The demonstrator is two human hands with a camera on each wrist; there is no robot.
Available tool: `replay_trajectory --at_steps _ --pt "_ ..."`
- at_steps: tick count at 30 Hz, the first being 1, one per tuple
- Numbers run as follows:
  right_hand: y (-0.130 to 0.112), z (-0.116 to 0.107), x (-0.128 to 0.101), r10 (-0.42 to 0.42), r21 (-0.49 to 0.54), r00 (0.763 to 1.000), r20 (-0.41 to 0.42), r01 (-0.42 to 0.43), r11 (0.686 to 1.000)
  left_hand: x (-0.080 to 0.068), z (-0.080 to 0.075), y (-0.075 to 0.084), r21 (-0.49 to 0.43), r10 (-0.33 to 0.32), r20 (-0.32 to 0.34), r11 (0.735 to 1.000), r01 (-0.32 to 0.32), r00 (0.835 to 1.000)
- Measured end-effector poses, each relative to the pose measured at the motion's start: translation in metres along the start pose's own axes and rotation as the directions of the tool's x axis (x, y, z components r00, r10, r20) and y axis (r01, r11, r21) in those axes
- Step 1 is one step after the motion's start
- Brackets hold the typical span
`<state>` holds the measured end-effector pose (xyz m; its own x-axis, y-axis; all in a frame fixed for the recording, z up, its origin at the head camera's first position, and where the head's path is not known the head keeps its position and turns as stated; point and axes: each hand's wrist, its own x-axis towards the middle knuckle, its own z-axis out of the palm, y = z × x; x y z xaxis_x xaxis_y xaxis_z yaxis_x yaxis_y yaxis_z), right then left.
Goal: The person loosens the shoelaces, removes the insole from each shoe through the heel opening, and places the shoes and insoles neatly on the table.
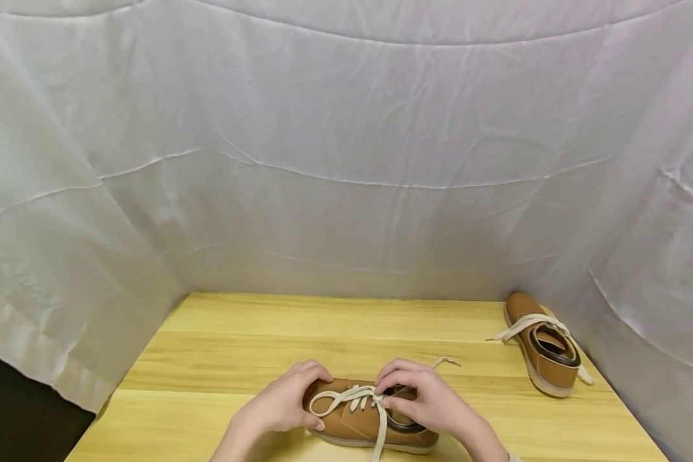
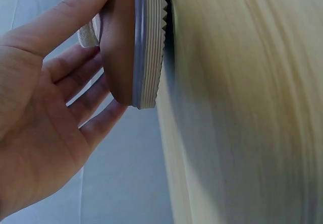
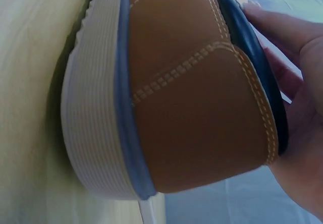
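Observation:
A brown shoe (image 1: 353,425) with cream laces lies at the table's front, toe to the left. My left hand (image 1: 284,399) grips its toe, thumb on the near side and fingers on the far side; the left wrist view shows the toe (image 2: 119,62) between them. At the laces my right hand (image 1: 424,394) pinches the shoelace (image 1: 378,399) near the knot, over the shoe's opening. One lace loop spreads left over the toe; a loose end hangs down the near side, another sticks out behind the right hand. In the right wrist view the heel (image 3: 202,128) fills the middle.
A second brown shoe (image 1: 554,369) stands at the table's right edge, its cream laces hanging loosely over both sides. Pale wood planks form the tabletop (image 1: 300,321). Grey-white cloth (image 1: 346,224) hangs around the back and sides.

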<state>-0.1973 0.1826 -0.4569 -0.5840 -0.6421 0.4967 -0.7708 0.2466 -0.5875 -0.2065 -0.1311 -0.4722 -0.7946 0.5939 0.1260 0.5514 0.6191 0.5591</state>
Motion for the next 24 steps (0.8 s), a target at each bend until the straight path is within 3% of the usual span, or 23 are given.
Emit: replay_trajectory --at_steps 11,24 --pt "0.0 0.005 0.005 0.041 -0.014 0.998 -0.046 -0.041 0.999 0.001 0.0 0.0 -0.011 -0.015 -0.001 1.0 0.014 1.0" --pt "0.001 0.009 0.01 0.002 -0.036 0.993 -0.119 -0.007 0.999 0.001 0.0 0.001 -0.016 -0.036 0.004 0.999 0.036 0.999"
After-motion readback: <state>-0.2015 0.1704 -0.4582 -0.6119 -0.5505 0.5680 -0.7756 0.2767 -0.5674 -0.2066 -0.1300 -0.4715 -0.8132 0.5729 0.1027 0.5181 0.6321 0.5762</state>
